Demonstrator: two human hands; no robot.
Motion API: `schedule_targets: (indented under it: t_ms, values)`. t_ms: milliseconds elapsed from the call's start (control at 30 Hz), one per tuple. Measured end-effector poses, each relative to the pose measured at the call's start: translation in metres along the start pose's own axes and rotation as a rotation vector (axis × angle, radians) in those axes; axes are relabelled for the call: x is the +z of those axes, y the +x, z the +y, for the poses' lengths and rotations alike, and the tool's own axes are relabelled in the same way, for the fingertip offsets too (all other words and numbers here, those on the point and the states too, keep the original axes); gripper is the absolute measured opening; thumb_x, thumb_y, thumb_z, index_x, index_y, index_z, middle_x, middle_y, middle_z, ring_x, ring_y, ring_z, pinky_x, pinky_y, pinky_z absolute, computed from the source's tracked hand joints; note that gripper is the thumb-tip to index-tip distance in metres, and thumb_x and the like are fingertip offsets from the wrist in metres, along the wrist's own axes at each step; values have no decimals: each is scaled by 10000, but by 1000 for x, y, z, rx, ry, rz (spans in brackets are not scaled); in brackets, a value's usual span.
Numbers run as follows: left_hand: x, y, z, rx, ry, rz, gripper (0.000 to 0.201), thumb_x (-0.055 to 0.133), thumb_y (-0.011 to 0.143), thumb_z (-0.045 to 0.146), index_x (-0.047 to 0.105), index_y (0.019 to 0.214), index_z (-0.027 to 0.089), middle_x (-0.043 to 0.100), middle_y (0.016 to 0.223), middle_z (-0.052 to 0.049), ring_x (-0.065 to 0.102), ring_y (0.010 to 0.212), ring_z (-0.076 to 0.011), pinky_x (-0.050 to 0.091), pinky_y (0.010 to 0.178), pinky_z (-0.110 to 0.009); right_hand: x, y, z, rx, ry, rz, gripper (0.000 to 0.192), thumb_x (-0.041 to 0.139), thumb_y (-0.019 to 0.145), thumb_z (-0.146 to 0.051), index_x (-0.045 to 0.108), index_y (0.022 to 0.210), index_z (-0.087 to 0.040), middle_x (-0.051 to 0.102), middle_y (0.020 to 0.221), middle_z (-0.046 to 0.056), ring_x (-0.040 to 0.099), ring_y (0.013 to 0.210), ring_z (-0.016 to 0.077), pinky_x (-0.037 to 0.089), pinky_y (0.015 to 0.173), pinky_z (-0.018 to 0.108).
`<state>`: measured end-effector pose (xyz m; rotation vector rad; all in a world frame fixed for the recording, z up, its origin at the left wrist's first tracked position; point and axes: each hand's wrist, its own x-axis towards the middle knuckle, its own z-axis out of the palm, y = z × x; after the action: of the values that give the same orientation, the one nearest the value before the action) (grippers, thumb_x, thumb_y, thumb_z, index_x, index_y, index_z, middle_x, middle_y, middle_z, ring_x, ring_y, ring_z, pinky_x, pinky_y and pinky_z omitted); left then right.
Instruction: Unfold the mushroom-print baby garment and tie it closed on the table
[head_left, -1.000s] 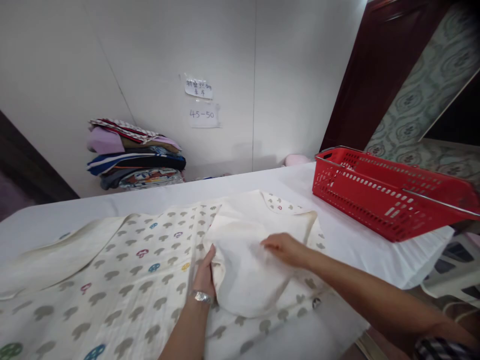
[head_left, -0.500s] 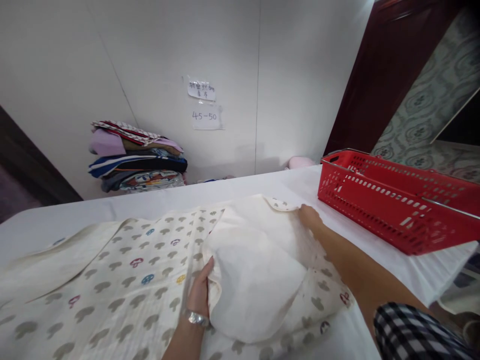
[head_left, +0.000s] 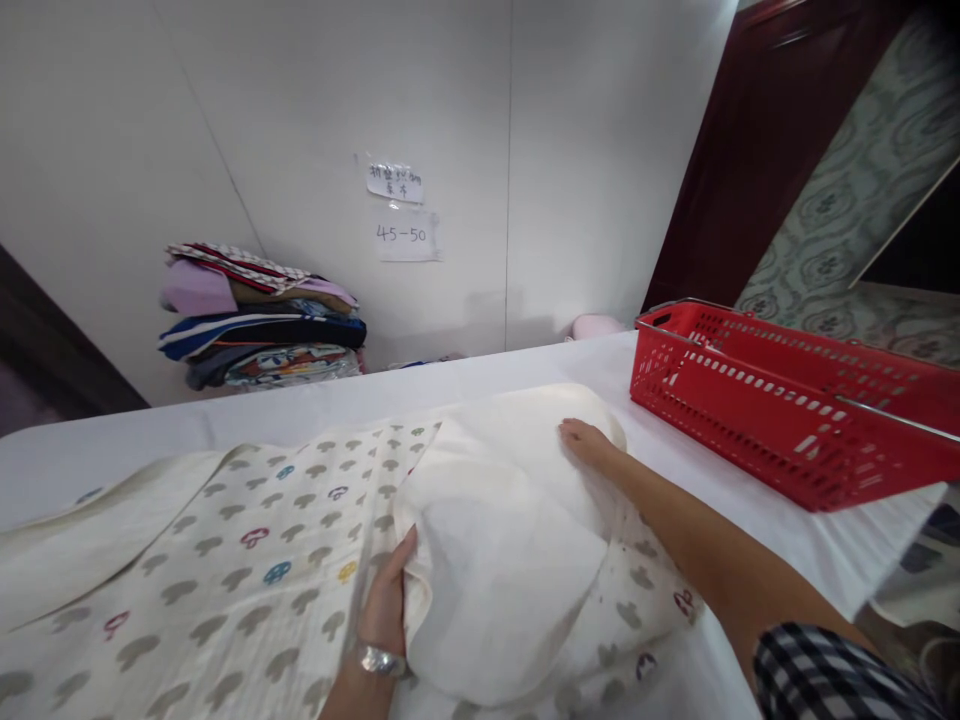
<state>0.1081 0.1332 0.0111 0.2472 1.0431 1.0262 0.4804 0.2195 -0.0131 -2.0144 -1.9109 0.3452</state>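
From the head camera, a cream blanket (head_left: pixel 247 540) printed with small grey and coloured mushroom shapes lies spread over a white-covered table (head_left: pixel 525 365). Its right end is folded back on itself, so the plain cream underside faces up as a rounded flap. The left hand (head_left: pixel 386 605), a silver ring at the wrist, rests at the near left edge of that flap with the fingers tucked under the fold and the thumb on top, pinching the cloth lightly. The right hand (head_left: pixel 589 445) lies flat and open on the far end of the flap, palm down, fingers stretched out, pressing on the fabric without gripping anything; a checked sleeve shows near the elbow.

Just right of the blanket, a red plastic basket (head_left: pixel 780 405) stands on the table, close to the right hand but not touching it. A stack of folded clothes (head_left: pixel 259 320) sits against the white wall at the back left, and two paper notes (head_left: pixel 401 210) are stuck on the wall above.
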Motion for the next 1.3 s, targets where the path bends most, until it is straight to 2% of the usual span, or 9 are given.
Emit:
schedule_targets:
  t_ms: [133,300,533,667,833,1033,1133,1200,1300]
  values:
    - [-1,-1,0,-10,-12,-7,410,564,803,236,579,1199,131,715,908,-105,658,918,-262,500,896,-390,-10,14,7,130,-219,2,382,372,898,-324,518,1226,-195,401,1392,101,321,1301,234,266,1041,401]
    - [1,-5,1,-41,4,-16,425,595,779,242,585,1191,137,718,890,-101,659,910,-273,506,884,-402,-25,11,23,348,-358,-9,395,305,908,-394,533,1163,-197,480,1280,124,403,1214,257,332,943,441]
    - [2,-4,1,-51,-3,-55,410,602,772,249,601,1164,131,717,891,-104,655,925,-273,494,902,-394,-42,-27,31,279,-409,-100,313,390,870,-309,606,1057,-181,596,1135,109,529,1076,244,335,928,407]
    - [2,-4,-3,2,2,-51,431,623,750,241,593,1169,147,717,892,-92,655,924,-263,499,890,-381,-47,-34,37,306,-392,-44,423,401,863,-272,478,1268,-175,484,1320,105,450,1194,223,349,951,328]
    - [6,-9,-6,167,-8,-53,518,615,716,186,541,1228,199,709,945,-52,659,911,-237,506,870,-362,-43,-13,36,354,-374,83,563,387,867,-244,267,1404,-124,286,1454,138,268,1326,238,309,1013,354]
    - [5,-10,-7,93,-88,-54,518,618,680,191,572,1196,205,715,910,-41,661,896,-252,507,864,-366,-30,33,31,335,-377,141,569,376,877,-249,226,1415,-145,240,1469,136,209,1347,256,322,1003,382]
    - [3,-9,-8,39,-123,-48,465,627,688,235,611,1147,164,720,871,-63,661,891,-275,498,880,-381,-28,52,35,323,-417,162,544,378,877,-254,262,1399,-153,298,1435,151,253,1319,269,350,969,407]
    - [2,-9,-8,7,-133,-51,448,623,704,264,618,1137,147,721,859,-75,659,900,-283,488,896,-392,-30,60,37,327,-440,128,454,373,877,-244,395,1324,-167,422,1344,155,347,1256,276,385,915,409]
    - [2,-8,-8,4,-137,-82,454,608,732,305,603,1158,146,719,878,-83,651,928,-284,472,917,-404,-35,66,35,345,-455,61,336,326,893,-230,592,1087,-165,585,1119,148,511,1072,265,419,814,368]
